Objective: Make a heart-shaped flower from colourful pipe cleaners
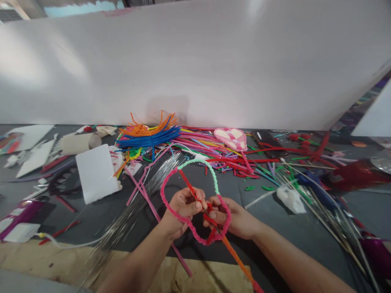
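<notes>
A loop of twisted pipe cleaners (161,191), pink along most of its length and mint green at the top, is held up over the table. Across its inside runs a red pipe cleaner (187,181). My left hand (183,209) is closed, pinching this red strand between thumb and fingers near the loop's middle. Close beside it, my right hand (229,215) is also closed on red strand; the loop's pink right side passes over that hand. An orange pipe cleaner (236,258) hangs from the loop's bottom toward the lower right. A thin dark piece between the hands is unclear.
Bundles of blue pipe cleaners (149,140) and orange ones (163,122) lie behind the loop, beside a pink-and-cream heart (231,139). Thin wires (131,215) spread on the left near a white card (96,173). At right are a glue gun (317,189) and red can (351,175).
</notes>
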Demonstrator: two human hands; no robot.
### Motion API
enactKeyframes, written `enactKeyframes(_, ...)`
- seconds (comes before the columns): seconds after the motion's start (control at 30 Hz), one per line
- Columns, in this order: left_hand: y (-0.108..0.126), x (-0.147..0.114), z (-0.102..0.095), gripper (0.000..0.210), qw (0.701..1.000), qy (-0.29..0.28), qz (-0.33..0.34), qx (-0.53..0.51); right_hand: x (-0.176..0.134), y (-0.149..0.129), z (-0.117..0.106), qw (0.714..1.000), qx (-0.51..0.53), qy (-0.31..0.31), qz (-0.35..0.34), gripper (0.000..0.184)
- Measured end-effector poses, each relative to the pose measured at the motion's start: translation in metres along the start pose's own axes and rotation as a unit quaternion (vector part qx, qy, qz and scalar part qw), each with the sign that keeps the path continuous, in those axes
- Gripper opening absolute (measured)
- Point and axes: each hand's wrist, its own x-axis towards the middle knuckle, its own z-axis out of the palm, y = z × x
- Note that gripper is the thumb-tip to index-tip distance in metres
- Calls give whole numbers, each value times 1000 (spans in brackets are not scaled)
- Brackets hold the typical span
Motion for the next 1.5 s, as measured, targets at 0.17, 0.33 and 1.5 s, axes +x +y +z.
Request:
enactKeyframes(0.17, 5, 2, -2, 16, 999, 43, 32, 10, 3, -5, -12, 974, 40, 206, -84, 25)
enactKeyframes(0.33, 12, 4, -2, 16, 989, 121, 39, 75, -5, -24, -17, 910, -294, 201, -214, 11)
enactKeyframes(1.5, 10, -1, 2, 21, 999, 37, 5, -4, -2, -17, -14, 977, -37, 204, -47, 28)
